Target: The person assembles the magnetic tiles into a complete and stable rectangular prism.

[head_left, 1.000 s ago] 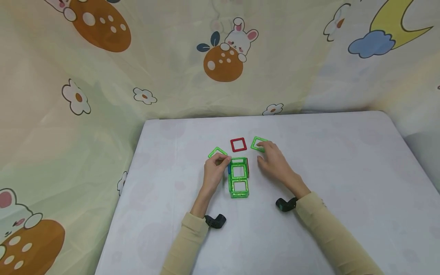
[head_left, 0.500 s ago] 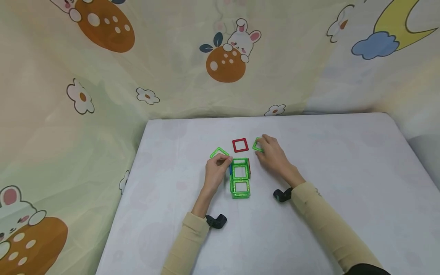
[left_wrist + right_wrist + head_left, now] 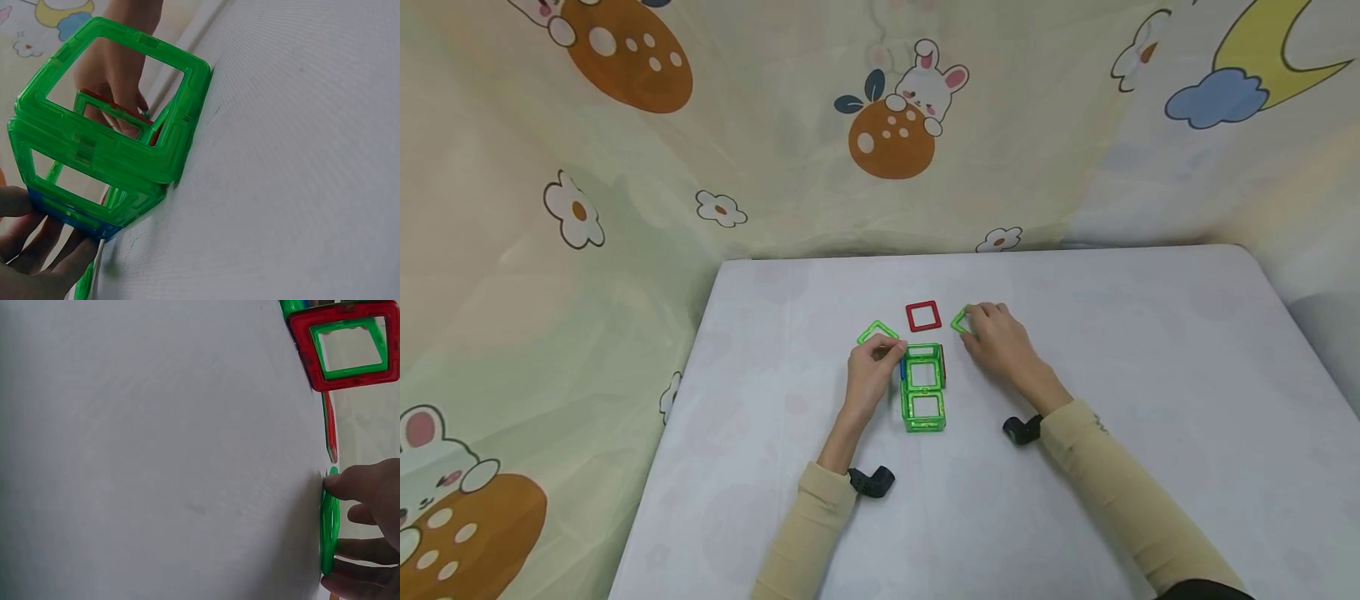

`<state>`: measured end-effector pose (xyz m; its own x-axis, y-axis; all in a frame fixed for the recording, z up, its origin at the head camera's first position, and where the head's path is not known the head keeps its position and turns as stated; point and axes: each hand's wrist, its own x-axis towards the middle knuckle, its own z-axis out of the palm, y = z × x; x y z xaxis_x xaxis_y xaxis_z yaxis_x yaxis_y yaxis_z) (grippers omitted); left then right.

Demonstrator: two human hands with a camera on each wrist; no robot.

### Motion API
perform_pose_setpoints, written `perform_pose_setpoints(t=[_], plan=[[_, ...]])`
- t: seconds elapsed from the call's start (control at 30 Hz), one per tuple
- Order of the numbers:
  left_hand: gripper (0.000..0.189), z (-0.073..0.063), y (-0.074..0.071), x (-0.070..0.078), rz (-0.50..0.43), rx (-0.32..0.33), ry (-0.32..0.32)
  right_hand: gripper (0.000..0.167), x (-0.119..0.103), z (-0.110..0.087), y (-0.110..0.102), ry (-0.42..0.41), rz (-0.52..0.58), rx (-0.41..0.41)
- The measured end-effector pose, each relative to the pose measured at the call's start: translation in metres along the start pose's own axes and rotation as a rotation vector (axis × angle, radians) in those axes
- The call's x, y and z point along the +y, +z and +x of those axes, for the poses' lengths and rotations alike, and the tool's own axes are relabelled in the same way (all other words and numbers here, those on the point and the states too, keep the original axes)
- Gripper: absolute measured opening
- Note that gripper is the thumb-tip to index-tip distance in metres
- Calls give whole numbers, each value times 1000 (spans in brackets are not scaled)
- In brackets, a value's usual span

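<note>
A block of green square magnetic tiles [image 3: 923, 391] stands on the table, with a blue tile [image 3: 69, 217] on its left side and a red tile [image 3: 350, 384] on its right. My left hand [image 3: 869, 377] holds the block at its far left corner, fingers against the blue tile. To the right, my right hand [image 3: 1004, 347] pinches a loose green magnetic tile [image 3: 329, 526] between thumb and fingers; the hand covers much of it in the head view. That tile lies at table level.
A flat red square tile [image 3: 925, 328] lies beyond the block. Another green tile [image 3: 877, 323] lies behind my left hand, partly hidden. The white table [image 3: 1112, 333] meets a printed cloth [image 3: 775, 167] at its back edge.
My right hand has closed its fingers on the loose green tile, which has turned slightly. My left hand stays at the block.
</note>
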<state>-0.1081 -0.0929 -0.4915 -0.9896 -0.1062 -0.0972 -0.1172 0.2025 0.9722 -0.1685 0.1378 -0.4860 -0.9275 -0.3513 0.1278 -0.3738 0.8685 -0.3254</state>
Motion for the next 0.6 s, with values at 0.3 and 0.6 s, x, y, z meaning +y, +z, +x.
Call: perform_pose_setpoints(t=[0.3, 0.6], plan=[[18, 1, 0, -1, 2, 5, 5, 50, -3, -10, -3, -19, 23, 29], [18, 0, 0, 1, 3, 4, -1, 58, -3, -19, -7, -20, 50, 8]])
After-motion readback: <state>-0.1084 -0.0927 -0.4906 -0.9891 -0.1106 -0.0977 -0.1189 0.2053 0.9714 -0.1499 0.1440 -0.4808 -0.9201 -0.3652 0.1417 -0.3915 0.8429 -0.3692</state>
